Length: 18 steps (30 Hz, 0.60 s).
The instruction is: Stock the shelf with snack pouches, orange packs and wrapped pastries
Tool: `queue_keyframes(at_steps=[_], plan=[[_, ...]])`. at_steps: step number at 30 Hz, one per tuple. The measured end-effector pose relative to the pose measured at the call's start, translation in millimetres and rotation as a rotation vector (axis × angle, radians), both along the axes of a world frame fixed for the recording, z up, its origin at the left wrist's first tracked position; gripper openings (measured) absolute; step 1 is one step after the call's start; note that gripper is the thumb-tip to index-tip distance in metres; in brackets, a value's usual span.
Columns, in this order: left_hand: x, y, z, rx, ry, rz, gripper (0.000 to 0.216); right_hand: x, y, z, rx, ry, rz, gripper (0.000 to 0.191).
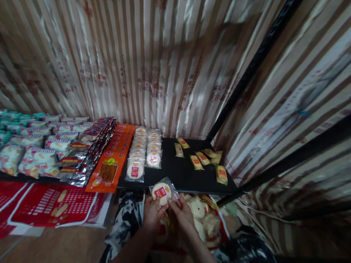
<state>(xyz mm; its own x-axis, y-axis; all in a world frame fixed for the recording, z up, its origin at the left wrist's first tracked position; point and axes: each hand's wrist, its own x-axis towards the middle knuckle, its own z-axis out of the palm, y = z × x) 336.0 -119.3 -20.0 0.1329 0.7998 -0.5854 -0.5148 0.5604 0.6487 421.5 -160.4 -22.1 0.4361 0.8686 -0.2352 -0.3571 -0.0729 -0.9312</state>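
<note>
Both hands meet low in the middle of the view, just below the front edge of a black shelf (184, 175). My left hand (152, 216) and my right hand (181, 210) pinch a clear-wrapped round white cake with a red label (161, 192), held upright between them. Under my hands lies an open red bag (207, 222) full of the same wrapped cakes. On the shelf right above, two rows of these cakes (142, 153) run toward the back wall.
Small yellow snack packets (203, 158) lie scattered on the shelf's right. An orange packet strip (114, 157), dark foil packs (90, 147) and white and green packs (18, 143) fill the left. Red cartons (52, 206) sit below. Striped curtain (152, 57) hangs behind; a black frame post (259, 55) stands at right.
</note>
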Motion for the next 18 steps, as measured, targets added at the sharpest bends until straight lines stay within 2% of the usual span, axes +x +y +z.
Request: queue_keyframes(at_steps=[3, 7, 11, 15, 18], plan=[[0, 0, 3.1, 0.000, 0.003, 0.024, 0.005, -2, 6, -0.5, -0.013, -0.020, -0.041, 0.044], [-2, 2, 2.9, 0.057, 0.115, -0.057, 0.013, 8, 20, 1.6, -0.018, -0.113, -0.075, 0.038], [-2, 6, -0.7, 0.087, 0.189, -0.084, 0.018, 24, 44, 5.6, 0.013, -0.242, -0.072, 0.035], [0, 11, -2.5, 0.137, 0.246, -0.085, 0.012, 36, 72, 8.7, 0.010, -0.391, -0.083, 0.033], [0, 17, -1.9, 0.239, 0.334, -0.094, 0.012, 38, 90, 9.6, 0.007, -0.496, -0.036, 0.032]])
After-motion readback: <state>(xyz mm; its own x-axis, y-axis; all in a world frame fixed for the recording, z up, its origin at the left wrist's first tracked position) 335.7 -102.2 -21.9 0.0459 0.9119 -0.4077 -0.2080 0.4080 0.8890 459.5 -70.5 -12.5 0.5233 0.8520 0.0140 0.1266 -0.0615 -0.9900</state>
